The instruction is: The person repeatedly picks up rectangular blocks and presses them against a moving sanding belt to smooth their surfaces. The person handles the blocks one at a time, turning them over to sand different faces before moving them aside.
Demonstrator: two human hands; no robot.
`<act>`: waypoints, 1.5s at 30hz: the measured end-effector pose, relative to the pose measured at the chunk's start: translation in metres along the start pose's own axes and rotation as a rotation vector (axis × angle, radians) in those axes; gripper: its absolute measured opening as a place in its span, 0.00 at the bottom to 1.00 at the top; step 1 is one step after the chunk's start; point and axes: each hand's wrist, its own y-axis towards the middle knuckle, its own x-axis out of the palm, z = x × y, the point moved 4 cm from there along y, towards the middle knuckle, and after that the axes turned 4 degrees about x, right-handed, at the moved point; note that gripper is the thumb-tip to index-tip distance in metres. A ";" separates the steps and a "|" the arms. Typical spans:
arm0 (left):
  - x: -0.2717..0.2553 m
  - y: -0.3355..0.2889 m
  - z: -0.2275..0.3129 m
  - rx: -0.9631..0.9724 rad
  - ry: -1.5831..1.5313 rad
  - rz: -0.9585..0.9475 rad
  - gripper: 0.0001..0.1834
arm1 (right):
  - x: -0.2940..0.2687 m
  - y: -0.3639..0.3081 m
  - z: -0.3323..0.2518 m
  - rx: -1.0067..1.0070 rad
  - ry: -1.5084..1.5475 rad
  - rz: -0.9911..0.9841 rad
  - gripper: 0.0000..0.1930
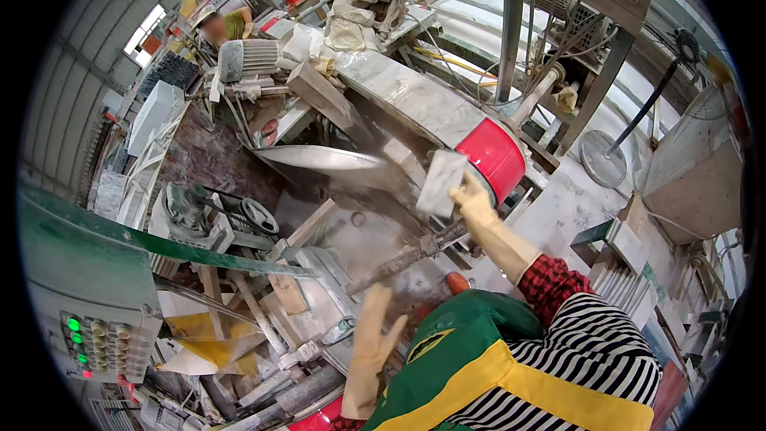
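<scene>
One tile (440,182) sits partly behind the right hand (475,203)

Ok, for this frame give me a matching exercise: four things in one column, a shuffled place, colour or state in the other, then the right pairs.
Things:
1. Pale slab
2. Left hand
3. Apron
4. Button panel

Descriptions:
A. Green with yellow
B. At the picture's lower left, with lit lights
C. In the right hand's grip
D. Gloved, open and empty

Pairs: 1-C, 2-D, 3-A, 4-B
</scene>
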 end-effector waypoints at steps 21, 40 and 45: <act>-0.033 -0.217 -0.160 -0.991 -0.470 0.371 0.28 | -0.118 0.139 -0.011 0.277 -1.261 0.054 0.38; -0.144 -0.261 -0.155 -0.783 0.187 0.715 0.26 | -0.007 -0.031 0.089 0.219 -1.420 -0.601 0.25; -0.096 -0.401 -0.193 -0.800 1.540 -0.159 0.43 | -0.069 0.032 0.044 -0.381 -1.167 -0.002 0.26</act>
